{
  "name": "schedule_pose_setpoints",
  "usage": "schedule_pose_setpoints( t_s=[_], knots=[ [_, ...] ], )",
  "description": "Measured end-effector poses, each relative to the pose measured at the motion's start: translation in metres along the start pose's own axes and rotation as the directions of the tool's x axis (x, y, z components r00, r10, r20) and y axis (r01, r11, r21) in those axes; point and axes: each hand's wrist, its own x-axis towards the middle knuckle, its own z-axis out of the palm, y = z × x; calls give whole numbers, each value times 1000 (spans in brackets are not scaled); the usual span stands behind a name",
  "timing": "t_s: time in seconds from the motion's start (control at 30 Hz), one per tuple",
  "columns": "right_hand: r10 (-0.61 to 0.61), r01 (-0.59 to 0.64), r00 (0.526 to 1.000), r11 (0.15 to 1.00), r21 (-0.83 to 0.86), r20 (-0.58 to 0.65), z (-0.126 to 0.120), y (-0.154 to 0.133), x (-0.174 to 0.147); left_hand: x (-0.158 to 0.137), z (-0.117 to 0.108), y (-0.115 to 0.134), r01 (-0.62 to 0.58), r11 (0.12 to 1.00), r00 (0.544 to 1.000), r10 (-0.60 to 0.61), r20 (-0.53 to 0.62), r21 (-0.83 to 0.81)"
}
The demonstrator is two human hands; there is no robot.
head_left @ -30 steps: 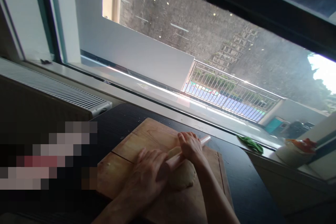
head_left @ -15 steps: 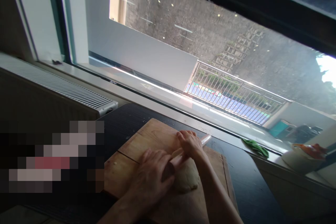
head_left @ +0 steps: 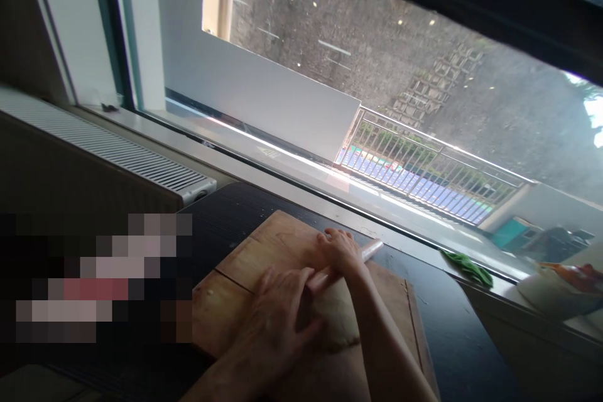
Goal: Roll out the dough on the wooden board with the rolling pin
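Note:
A pale rolling pin [head_left: 374,249] lies slantwise across a lump of dough [head_left: 338,320] that looks smooth and flattened. My right hand [head_left: 340,250] is closed over the pin toward its far end, which sticks out beyond the fingers. Around the near end sits my left hand [head_left: 282,308], slightly blurred, its thumb apart from the fingers and low over the dough's left side. Both palms face down. The dough rests on a wooden cutting board [head_left: 254,242], and my hands and forearms hide part of it.
Under the board is a dark table [head_left: 452,326], pushed against a windowsill [head_left: 264,169]. A green cloth [head_left: 468,268] and a pale container with something orange in it [head_left: 551,292] stand on the sill at right. A radiator [head_left: 117,151] is at left, beside a blurred-out patch.
My hands have pushed the rolling pin slightly away over the dough. The left thumb has spread farther from its fingers. The dough's near edge shows a little wider. The whole view has shifted slightly.

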Motion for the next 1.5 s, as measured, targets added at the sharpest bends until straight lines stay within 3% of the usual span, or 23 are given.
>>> schedule_pose_setpoints(
  t_s=[0.1, 0.2, 0.47, 0.57, 0.73, 0.83, 1.0, 1.17, 1.33, 1.4, 1.5],
  knots=[
    [-19, 20, 999, 999, -42, 26, 5, -16, 17, 0, 2, -2, 56, 998, 998, -57, -38, -21],
    [-101, 101, 995, 994, -28, -18, 5, -16, 13, 1, 1, -1, 87, 996, 994, -88, -64, -18],
    [-115, 114, 991, 993, -11, -67, -8, 25, -69, 5, -3, 11, 32, 998, 998, -30, -49, 54],
    [-66, 61, 996, 996, -66, -64, -8, 25, -79, 5, 2, 9, 29, 997, 997, -24, -78, 70],
    [1, -1, 1000, 999, -54, -15, -1, 4, -45, -1, 12, -6, 26, 998, 995, -21, -93, 58],
    [52, -51, 998, 998, -44, 32, 2, -13, -14, -3, 8, -5, 44, 999, 991, -48, -126, -30],
    [-1, 2, 1000, 999, -39, 29, 2, -30, 7, 2, -10, -6, 174, 939, 947, -242, -211, -296],
    [-139, 140, 989, 990, 8, -55, -2, -6, -41, 5, -18, -26, 217, 913, 920, -310, -242, -345],
    [-135, 134, 989, 991, -20, -58, -8, 26, -95, 4, -18, -29, 195, 917, 933, -283, -222, -349],
    [-126, 123, 991, 991, -56, -54, -8, 24, -97, 3, -18, -28, 205, 900, 930, -302, -211, -385],
    [-112, 106, 992, 989, -103, -54, -5, 8, -73, 3, -19, -28, 228, 870, 921, -339, -194, -438]
  ],
)
